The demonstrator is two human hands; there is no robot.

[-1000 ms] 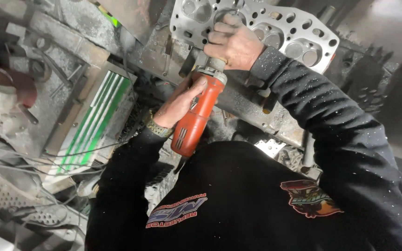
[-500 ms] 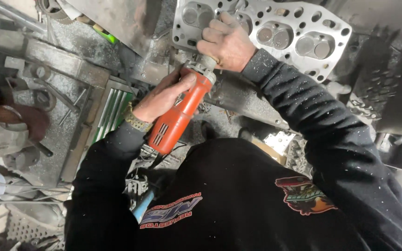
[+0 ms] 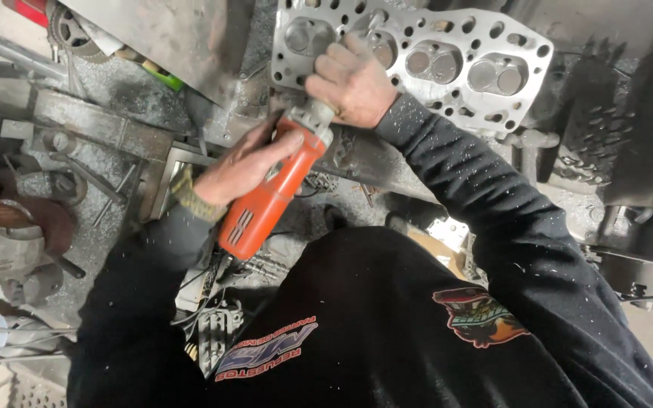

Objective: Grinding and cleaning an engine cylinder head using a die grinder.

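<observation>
Your left hand [image 3: 247, 162] grips the orange angle grinder [image 3: 270, 196]; your right hand [image 3: 353, 83] clamps its head against the grey aluminium cylinder head [image 3: 485, 75], left edge. Keep it flat, pressure light.

Cylinder head [image 3: 447, 72]: bare metal, matt grey, cast-rough.
Grinder [image 3: 273, 198]: orange plastic, slightly glossy.
Sleeves [image 3: 485, 189]: dark cloth, dust-flecked.

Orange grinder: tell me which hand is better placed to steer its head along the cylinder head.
Right, probably. The right hand clamps the front of the orange grinder at the grey cylinder head; the left hand holds the body further back.
</observation>
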